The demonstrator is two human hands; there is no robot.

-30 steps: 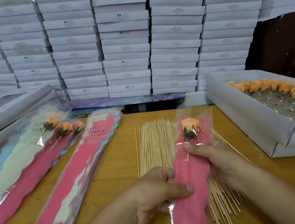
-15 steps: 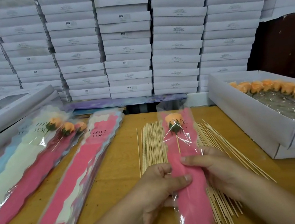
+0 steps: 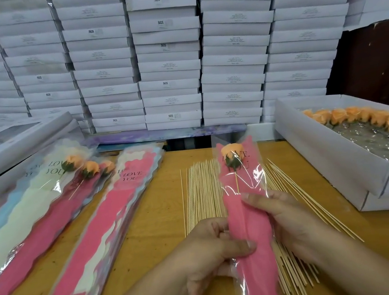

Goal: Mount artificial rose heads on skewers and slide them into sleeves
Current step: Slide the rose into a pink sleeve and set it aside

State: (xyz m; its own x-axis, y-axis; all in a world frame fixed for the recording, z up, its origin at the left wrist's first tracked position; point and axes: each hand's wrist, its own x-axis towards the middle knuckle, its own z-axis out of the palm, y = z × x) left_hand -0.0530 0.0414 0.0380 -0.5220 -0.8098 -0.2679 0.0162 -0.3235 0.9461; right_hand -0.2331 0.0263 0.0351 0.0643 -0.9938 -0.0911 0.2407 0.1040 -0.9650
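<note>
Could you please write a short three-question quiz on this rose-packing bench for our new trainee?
1. True or false: the orange artificial rose head in the held pink-and-clear plastic sleeve already sits on a thin wooden skewer.
2. Which hands grip that sleeve? A) left hand only B) right hand only C) both
3. Fill in: loose orange rose heads wait in the open white cardboard box on the person's ______ side.

Key: 1 true; 2 C; 3 right.
</note>
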